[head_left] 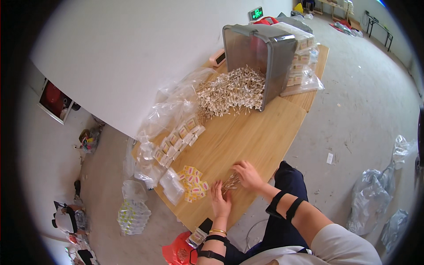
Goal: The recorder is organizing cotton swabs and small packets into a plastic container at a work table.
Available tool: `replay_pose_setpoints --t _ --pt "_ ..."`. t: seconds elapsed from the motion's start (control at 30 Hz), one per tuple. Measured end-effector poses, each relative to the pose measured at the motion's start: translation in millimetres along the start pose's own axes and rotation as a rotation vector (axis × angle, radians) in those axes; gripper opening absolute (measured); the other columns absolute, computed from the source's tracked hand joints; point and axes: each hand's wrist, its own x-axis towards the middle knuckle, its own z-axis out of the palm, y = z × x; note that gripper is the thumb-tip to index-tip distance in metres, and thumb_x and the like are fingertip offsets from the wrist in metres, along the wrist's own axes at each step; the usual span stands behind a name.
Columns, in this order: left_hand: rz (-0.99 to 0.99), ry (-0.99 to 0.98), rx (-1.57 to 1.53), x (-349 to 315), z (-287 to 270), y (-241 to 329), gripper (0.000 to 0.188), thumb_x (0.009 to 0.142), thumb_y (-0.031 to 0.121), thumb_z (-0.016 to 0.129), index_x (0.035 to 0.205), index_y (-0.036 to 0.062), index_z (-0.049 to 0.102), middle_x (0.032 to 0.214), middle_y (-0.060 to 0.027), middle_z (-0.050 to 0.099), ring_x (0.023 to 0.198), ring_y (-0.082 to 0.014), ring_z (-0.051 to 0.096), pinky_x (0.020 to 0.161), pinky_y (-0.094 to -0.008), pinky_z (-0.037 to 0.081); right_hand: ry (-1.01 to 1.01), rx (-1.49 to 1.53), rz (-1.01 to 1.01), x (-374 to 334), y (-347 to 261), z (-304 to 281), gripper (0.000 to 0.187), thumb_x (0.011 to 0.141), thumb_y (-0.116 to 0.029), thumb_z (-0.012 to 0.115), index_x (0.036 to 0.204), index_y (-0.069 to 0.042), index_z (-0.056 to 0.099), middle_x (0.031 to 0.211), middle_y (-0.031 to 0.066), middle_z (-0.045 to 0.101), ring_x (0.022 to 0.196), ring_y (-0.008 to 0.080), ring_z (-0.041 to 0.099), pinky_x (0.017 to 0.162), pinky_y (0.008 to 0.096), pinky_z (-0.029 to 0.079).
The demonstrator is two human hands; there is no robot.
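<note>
A small loose bundle of cotton swabs (230, 182) lies on the wooden table (251, 137), between my two hands. My left hand (221, 202) rests at its near left end, fingers stretched out and touching the swabs. At the other end my right hand (249, 175) curves its fingers by the swabs, thumb apart from them. Just left of my left hand are several small yellow and white printed cards (193, 183), spread in a loose heap. Beside these lies a stack of clear plastic bags (171, 185).
A tipped grey bin (278, 57) spills a large heap of cotton swabs (232, 92) at the far end. Rows of small packed boxes (179, 140) line the left edge near clear plastic film (165, 110). A red bag (176, 249) hangs below the near edge.
</note>
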Motion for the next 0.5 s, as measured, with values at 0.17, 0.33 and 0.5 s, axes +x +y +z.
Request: replay_pose_setpoints --t 0.17,0.33,0.5 --pt "0.000 0.024 -0.022 -3.2 7.5 1.4 0.054 0.089 0.012 0.063 0.141 0.0042 0.047 0.141 -0.0180 0.053 0.136 -0.0397 0.044 0.116 -0.0501 0.032 -0.100 0.203 -0.028 -15.4 -33.7 39.9 0.038 0.084 0.001 0.055 0.121 -0.004 0.060 0.127 0.0195 0.056 0.126 0.0376 0.050 0.107 0.0436 0.041" --pt "-0.022 -0.005 -0.071 -9.5 5.2 -11.1 0.061 0.087 0.014 0.065 0.143 0.0045 0.044 0.144 -0.0174 0.050 0.140 -0.0381 0.040 0.119 -0.0545 0.025 0.102 0.189 0.098 -12.3 -29.6 21.8 0.041 0.082 0.005 0.053 0.122 -0.003 0.059 0.127 0.0197 0.055 0.125 0.0391 0.049 0.105 0.0440 0.043" --pt "0.024 -0.044 0.095 1.0 -3.4 12.0 0.068 0.083 0.013 0.071 0.144 0.0046 0.042 0.147 -0.0166 0.045 0.141 -0.0375 0.037 0.119 -0.0524 0.024 0.169 0.009 0.103 -16.7 -0.6 -9.9 0.040 0.080 0.007 0.054 0.119 -0.002 0.058 0.125 0.0167 0.055 0.126 0.0376 0.048 0.108 0.0440 0.040"
